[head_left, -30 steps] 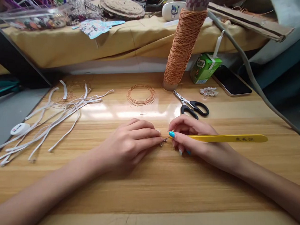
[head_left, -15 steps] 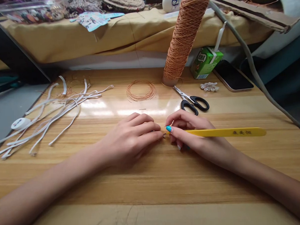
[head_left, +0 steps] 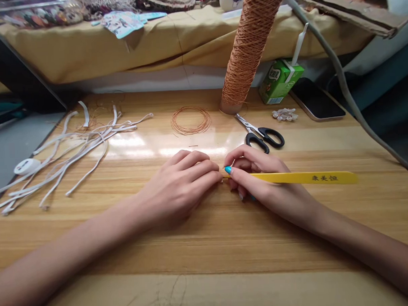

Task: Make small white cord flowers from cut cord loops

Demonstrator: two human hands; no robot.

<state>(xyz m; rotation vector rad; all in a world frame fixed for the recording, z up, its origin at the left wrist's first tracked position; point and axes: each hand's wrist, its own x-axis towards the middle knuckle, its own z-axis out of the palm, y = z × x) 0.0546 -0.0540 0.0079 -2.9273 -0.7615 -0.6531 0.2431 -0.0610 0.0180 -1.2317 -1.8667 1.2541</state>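
My right hand (head_left: 259,182) grips yellow tweezers (head_left: 306,178) near their tips, the handle pointing right over the wooden table (head_left: 208,243). My left hand (head_left: 181,185) rests on the table with its fingers pinched together right at the tweezers' tip. A tiny piece sits between the fingertips and the tip, too small to identify. A coil of thin copper-coloured wire (head_left: 191,119) lies beyond the hands.
A tall cone of orange cord (head_left: 246,47) stands at the back, with black-handled scissors (head_left: 262,134) beside it. White strips (head_left: 72,149) are spread at the left. A green drink carton (head_left: 279,80), a phone (head_left: 316,100) and small shells (head_left: 284,115) lie at the right.
Both hands and the tweezers keep their pinch. The camera has tilted, so everything sits a little higher in the picture.
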